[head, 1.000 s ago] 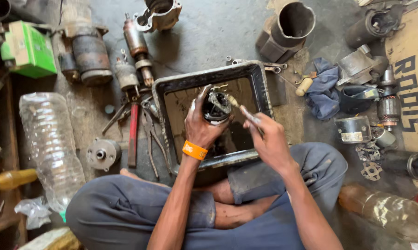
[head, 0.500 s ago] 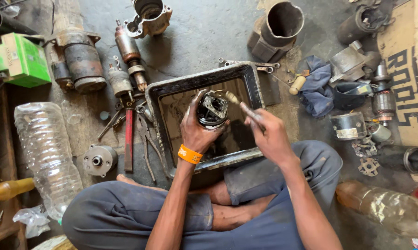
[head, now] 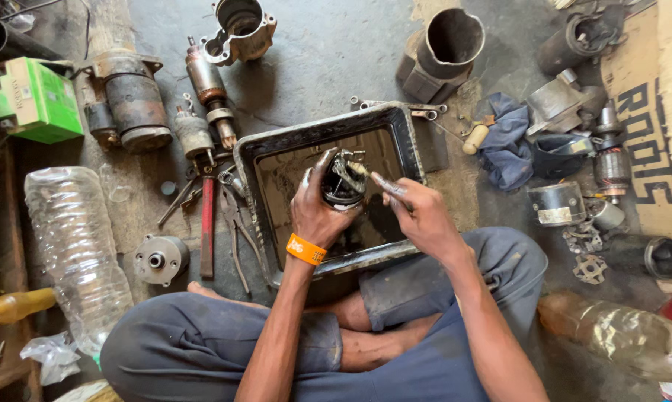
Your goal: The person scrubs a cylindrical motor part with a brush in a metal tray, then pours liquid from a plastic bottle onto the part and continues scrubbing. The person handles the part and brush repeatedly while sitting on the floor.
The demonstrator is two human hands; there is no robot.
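Green box point(head: 38, 100), clear plastic bottle point(head: 72, 246), pliers point(head: 235, 223), blue rag point(head: 507, 141), metal cylinder housing point(head: 448, 45)

I see a grey, oil-stained concrete floor point(head: 336, 52) in daylight; cardboard sheet point(head: 660, 112) at two o'clock.

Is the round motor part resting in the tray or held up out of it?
Held up: the left hand grips the round motor part above the black tray.
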